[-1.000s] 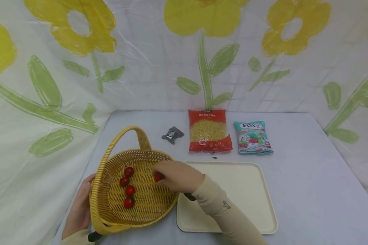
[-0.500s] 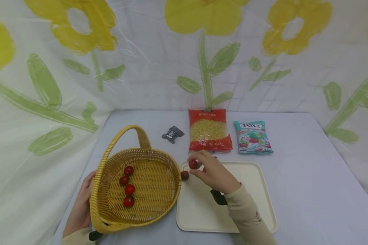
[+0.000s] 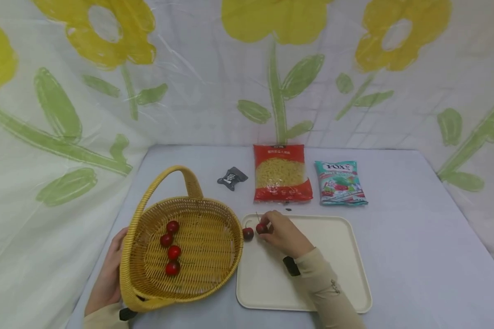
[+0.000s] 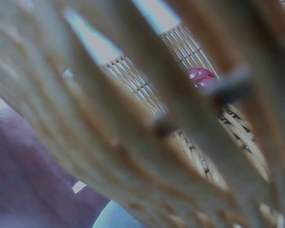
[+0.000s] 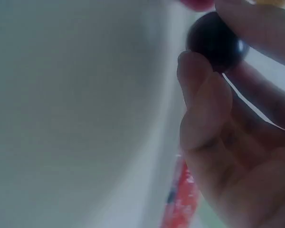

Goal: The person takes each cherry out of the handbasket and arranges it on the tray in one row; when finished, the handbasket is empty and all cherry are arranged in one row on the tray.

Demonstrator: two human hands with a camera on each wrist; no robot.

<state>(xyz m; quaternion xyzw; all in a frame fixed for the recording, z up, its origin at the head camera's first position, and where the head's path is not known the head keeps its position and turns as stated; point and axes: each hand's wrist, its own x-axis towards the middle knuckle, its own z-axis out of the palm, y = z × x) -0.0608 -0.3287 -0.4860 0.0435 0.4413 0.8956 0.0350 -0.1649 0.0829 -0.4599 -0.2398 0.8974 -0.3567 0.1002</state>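
Note:
My right hand (image 3: 286, 234) pinches a dark red cherry (image 3: 261, 228) between thumb and fingers, over the upper left corner of the cream tray (image 3: 304, 292). A thin stem rises from this cherry (image 5: 216, 42). Just left of it, a second cherry (image 3: 248, 233) lies at the tray's edge, beside the basket. On the left, my left hand (image 3: 109, 272) holds the outer side of a yellow wicker basket (image 3: 206, 256), its fingertips hidden behind the weave. Inside the basket several red cherries (image 3: 174, 252) form a rough line; the left wrist view glimpses some cherries (image 4: 202, 77) through gaps in the wicker.
Behind the tray lie a red pasta bag (image 3: 281, 176) and a teal candy bag (image 3: 340, 183). A small dark packet (image 3: 232, 178) sits left of them. The basket's tall handle (image 3: 148, 196) arches up on its left side. A flower-print sheet (image 3: 206, 91) hangs behind the table.
My right hand has carried a cherry out of the basket to the right and lowered it over the tray corner beside the other cherry. The left hand and basket stay nearly still.

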